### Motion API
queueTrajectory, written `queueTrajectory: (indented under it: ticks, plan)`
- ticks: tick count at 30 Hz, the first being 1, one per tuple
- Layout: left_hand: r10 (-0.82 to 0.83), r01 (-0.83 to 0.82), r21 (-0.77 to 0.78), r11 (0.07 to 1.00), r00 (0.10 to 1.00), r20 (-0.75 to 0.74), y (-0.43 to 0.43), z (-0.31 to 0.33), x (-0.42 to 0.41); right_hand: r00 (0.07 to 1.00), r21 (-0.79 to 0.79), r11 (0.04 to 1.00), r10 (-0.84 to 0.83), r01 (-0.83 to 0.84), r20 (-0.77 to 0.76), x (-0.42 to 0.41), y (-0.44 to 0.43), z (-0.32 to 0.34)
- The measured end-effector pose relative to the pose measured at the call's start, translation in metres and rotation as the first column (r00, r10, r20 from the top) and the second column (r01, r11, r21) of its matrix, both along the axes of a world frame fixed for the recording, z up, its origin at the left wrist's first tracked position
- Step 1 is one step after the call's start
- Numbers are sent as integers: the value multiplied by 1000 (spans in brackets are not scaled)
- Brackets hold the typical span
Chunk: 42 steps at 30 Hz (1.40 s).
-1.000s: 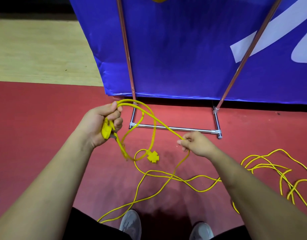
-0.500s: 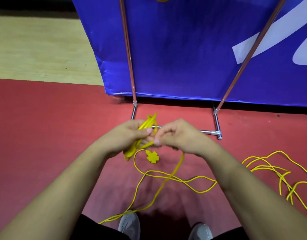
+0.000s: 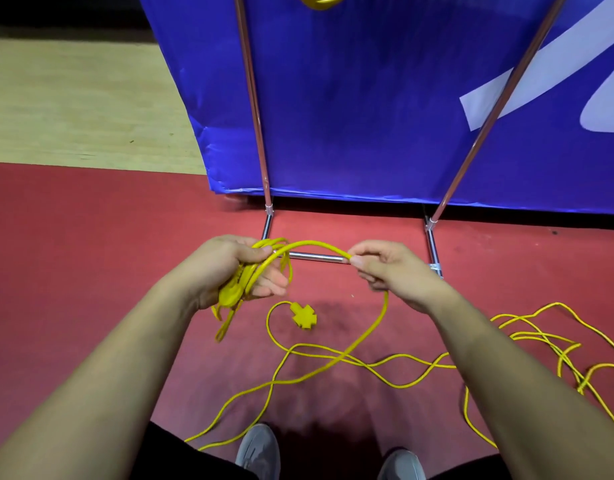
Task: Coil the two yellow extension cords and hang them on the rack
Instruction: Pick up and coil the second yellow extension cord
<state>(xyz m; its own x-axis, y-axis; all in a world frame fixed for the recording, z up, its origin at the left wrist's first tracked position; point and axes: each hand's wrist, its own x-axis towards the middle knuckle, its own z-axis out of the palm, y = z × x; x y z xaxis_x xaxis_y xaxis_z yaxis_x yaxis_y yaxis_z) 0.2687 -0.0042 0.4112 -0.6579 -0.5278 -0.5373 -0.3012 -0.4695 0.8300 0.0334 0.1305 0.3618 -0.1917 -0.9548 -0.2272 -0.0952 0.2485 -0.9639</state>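
Cord (image 3: 312,244) arched, left hand (image 3: 226,268), right hand (image 3: 392,271) now apart

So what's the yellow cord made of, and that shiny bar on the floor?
The yellow cord looks like rubbery plastic: it bends in soft loops, with a dull sheen. The bar looks like polished metal, probably steel: it is silvery and mirror-bright.

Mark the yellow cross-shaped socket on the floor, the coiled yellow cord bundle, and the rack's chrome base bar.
Yellow cross-shaped socket (image 3: 303,315), head view, body centre.
Coiled yellow cord bundle (image 3: 252,271), head view, gripped strands.
Chrome base bar (image 3: 316,257), head view, mid-span.
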Motion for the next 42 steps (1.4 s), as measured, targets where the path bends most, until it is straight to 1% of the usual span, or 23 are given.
queueTrajectory:
  ticks: [2, 5, 7, 9, 11, 13, 15, 17, 18, 20, 21, 22, 23, 25, 26, 28, 31, 33, 34, 36, 37, 39, 42]
  plan:
    - [-23, 23, 23, 999, 1000, -2, 3, 2, 0, 993, -20, 999, 41, -43, -107, 8, -4, 14]
    - [-124, 125, 38, 991, 992, -17, 15, 2, -5, 969, -88, 988, 106, -128, -223, 35, -7, 37]
    - [-181, 184, 47, 982, 982, -48, 21, 0, -8, 925, -107, 961, 209, -254, -317, 52, -11, 46]
    - [-191, 192, 24, 981, 980, -57, 20, 0, -9, 896, -102, 954, 223, -281, -385, 59, -13, 45]
    - [-151, 150, -19, 988, 987, -55, 16, 1, -7, 913, -103, 968, 179, -231, -367, 54, -13, 39]
    - [-113, 112, -16, 994, 987, -110, 10, 3, -5, 930, -40, 977, 188, -211, -315, 42, -9, 30]
    - [-67, 66, -8, 998, 987, -149, 6, 5, -3, 903, 92, 958, 288, -273, -318, 24, -1, 20]
    - [-42, 39, -24, 999, 990, -135, 2, 4, 0, 858, 187, 926, 374, -327, -351, 9, 6, 6]
    - [-46, 42, -44, 998, 993, -106, 0, 2, 1, 880, 179, 935, 350, -307, -321, 3, 8, 0]
    - [-89, 88, -104, 991, 996, -4, -2, -1, 4, 974, 105, 980, 181, -168, -137, -2, 9, -7]
    - [-116, 124, -132, 983, 991, 60, -2, -2, 5, 993, 69, 993, 99, -94, -68, -3, 8, -7]
    - [-144, 161, -143, 977, 982, 120, -2, -3, 6, 998, 43, 998, 48, -45, -50, -3, 6, -6]
    - [-166, 189, -131, 973, 971, 169, -1, -3, 6, 996, 28, 999, 21, -19, -89, -1, 4, -2]
    - [-194, 218, -86, 972, 955, 225, 3, -4, 6, 968, 1, 999, 49, -50, -245, 5, 0, 9]
    - [-204, 223, -65, 973, 952, 226, 5, -4, 5, 946, -14, 996, 78, -87, -316, 11, -2, 16]
    - [-211, 223, -38, 974, 956, 206, 8, -6, 3, 906, -26, 984, 150, -174, -396, 25, -5, 29]
    - [-220, 240, -95, 966, 958, 185, 7, -8, 1, 816, 22, 949, 282, -315, -504, 45, -10, 40]
    - [-273, 291, -93, 952, 947, 169, 11, -9, -1, 752, 5, 931, 297, -364, -588, 58, -13, 40]
    - [-304, 320, -84, 944, 939, 160, 15, -10, -3, 745, -19, 937, 264, -348, -613, 62, -14, 39]
    - [-321, 340, -122, 932, 935, 151, 21, -12, -6, 795, -78, 965, 159, -251, -586, 63, -14, 37]
    - [-295, 311, -144, 939, 948, 121, 22, -13, -8, 832, -97, 977, 107, -189, -544, 60, -14, 34]
    - [-186, 185, -126, 975, 983, 5, 20, -11, -11, 896, -90, 992, 44, -93, -442, 48, -13, 29]
    - [-59, 51, -89, 995, 994, -90, 12, -4, -9, 923, -3, 991, 122, -132, -364, 22, -8, 15]
